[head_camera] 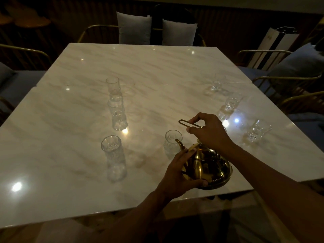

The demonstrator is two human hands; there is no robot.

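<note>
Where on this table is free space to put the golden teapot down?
The far half of the white marble table is bare, also the middle strip between the left row of clear glasses and the right row. Crowded: the glass by the golden metal teapot.

No legible txt, nos. or logos anywhere: brass teapot (pixel 208 165) shows no readable marks, & the faint gold mark on the white paper bag (pixel 265 43) at far right is too small/blurry to make out.
</note>
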